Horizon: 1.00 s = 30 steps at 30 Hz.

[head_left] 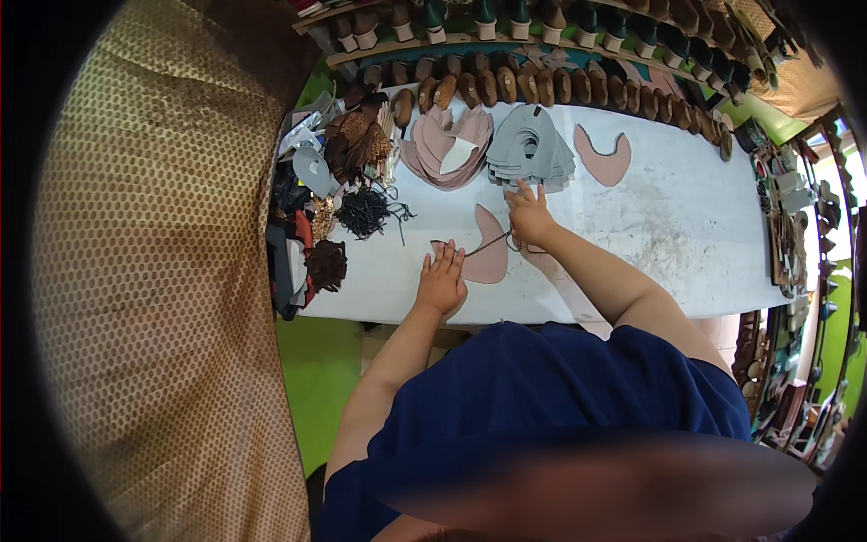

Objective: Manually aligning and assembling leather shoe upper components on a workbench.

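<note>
Your two hands are over a white bench [668, 194]. Your left hand [442, 280] lies flat, fingers extended, on the left end of a curved pink piece [489, 262] near the bench's near edge. A thin dark strip [492, 241] crosses the piece toward your right hand [531, 219], whose fingers are partly spread; the strip is too small here to tell whether they grip it. If your right hand pulls while the left presses lightly, the piece could slide or the strip could skew. Your right fingertips are close to a grey stack [533, 163] on the far side, so a forward reach could knock it askew. At left, loose black strands [363, 212] could snag a sideways sweep.
</note>
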{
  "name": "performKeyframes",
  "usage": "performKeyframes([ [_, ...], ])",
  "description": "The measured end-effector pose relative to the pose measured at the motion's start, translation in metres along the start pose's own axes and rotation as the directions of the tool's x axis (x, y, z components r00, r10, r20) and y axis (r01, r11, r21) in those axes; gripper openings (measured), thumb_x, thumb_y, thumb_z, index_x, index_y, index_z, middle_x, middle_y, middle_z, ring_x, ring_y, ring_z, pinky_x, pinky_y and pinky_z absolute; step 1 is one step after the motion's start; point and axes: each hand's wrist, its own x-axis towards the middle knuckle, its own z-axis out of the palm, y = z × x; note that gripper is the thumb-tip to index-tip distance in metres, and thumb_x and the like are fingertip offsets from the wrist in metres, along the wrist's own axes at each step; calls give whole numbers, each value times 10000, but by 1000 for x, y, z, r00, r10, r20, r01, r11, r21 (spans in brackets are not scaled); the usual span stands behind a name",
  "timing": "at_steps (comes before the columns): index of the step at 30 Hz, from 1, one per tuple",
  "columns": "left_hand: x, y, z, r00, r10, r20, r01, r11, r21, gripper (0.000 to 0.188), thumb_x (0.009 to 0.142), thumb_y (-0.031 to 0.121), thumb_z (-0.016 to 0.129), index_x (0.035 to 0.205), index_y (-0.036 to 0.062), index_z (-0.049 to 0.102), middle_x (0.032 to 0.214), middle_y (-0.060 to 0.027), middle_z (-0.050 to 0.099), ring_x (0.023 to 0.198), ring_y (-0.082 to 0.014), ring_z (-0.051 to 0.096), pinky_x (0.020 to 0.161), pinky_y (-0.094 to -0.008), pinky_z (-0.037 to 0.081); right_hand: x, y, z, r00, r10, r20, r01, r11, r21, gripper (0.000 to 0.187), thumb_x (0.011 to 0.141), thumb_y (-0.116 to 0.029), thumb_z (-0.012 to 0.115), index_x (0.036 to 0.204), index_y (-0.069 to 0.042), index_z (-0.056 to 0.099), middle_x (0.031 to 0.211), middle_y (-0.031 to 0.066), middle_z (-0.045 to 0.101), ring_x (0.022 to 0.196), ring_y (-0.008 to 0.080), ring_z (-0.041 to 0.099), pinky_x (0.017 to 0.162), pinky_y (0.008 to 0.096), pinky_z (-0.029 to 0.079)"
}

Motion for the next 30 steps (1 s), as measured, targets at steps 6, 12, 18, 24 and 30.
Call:
performKeyframes([
  [6, -1, 29, 20, 985, -149, -83, 151, 988, 27, 784, 836, 264, 542, 1530, 11, 280, 1622, -203, 210, 1499, -346, 220, 1192, -585, 141, 1, 4, 0, 1000, -27, 15, 27, 1000, 9, 271, 690, -216, 776, 925, -81, 775, 1501, 108, 438, 1501, 383, 147, 1115, 738, 155],
  [12, -3, 30, 17, 984, -156, -81, 160, 986, 45, 776, 846, 274, 520, 1539, 27, 273, 1629, -181, 208, 1503, -334, 215, 1193, -591, 130, -1, 5, -1, 999, -39, 16, 39, 999, 10, 207, 693, -182, 781, 882, -103, 748, 1493, 94, 449, 1500, 380, 157, 1121, 726, 170],
  [18, -2, 31, 8, 999, -40, -33, 42, 998, 47, 753, 851, 277, 510, 1546, 88, 292, 1635, -86, 241, 1506, -289, 223, 1196, -584, 132, -1, 5, -2, 998, -56, -5, 56, 998, 5, 238, 700, -184, 776, 915, -89, 743, 1490, 97, 451, 1498, 378, 171, 1123, 722, 171],
  [24, 2, 30, 10, 998, -28, -55, 31, 998, 46, 746, 844, 274, 512, 1535, 78, 313, 1621, -101, 274, 1503, -299, 229, 1197, -583, 127, 5, 8, -1, 993, -86, -77, 86, 996, -11, 286, 689, -181, 763, 952, -71, 740, 1482, 99, 463, 1495, 384, 182, 1116, 734, 167],
  [30, 2, 35, 4, 997, -39, -69, 42, 998, 38, 739, 838, 275, 522, 1529, 98, 331, 1606, -102, 303, 1489, -313, 259, 1192, -593, 127, 17, 8, -3, 988, -109, -113, 110, 994, -1, 293, 690, -175, 755, 955, -51, 748, 1473, 112, 460, 1488, 391, 191, 1104, 758, 145],
])
